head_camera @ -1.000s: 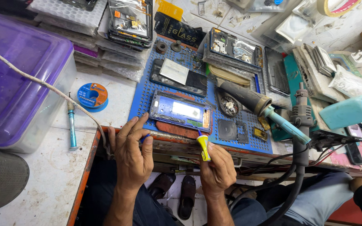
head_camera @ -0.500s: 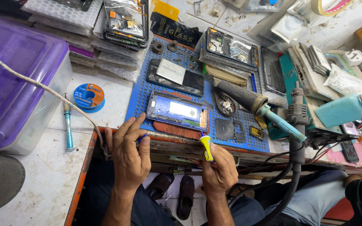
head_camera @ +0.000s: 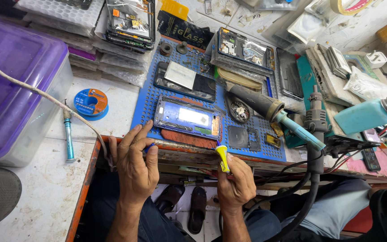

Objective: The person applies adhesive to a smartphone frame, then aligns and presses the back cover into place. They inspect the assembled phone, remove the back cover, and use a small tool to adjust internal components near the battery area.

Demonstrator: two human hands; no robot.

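Hands sit at the near edge of the worktop (head_camera: pixel 36 197), and between the earlier pictures and now they have hardly shifted; mostly the view has drawn in a little.

The right hand (head_camera: pixel 234 181) keeps its grip closed around a small tool with a yellow handle (head_camera: pixel 222 157), tip pointing up toward the phone frame (head_camera: pixel 188 118). The tip stands just short of the frame's near right corner, much as it did a moment ago, so I judge the work on that corner is paused or only just starting rather than moving along.

The left hand (head_camera: pixel 135 163) rests at the edge of the blue mat (head_camera: pixel 145 101), fingers spread and loose, holding nothing I can make out, though something small and blue shows under the thumb. Its fingertips lie just beside the frame's near left corner, steadying it or ready to.

The frame itself lies flat on the mat, unmoved. Beyond it lie a dark phone (head_camera: pixel 184 80) with a pale sheet on top and, to the right, a hot-air gun (head_camera: pixel 265 107). Off to the left a solder spool (head_camera: pixel 90 103) sits near a purple box (head_camera: pixel 16 85).
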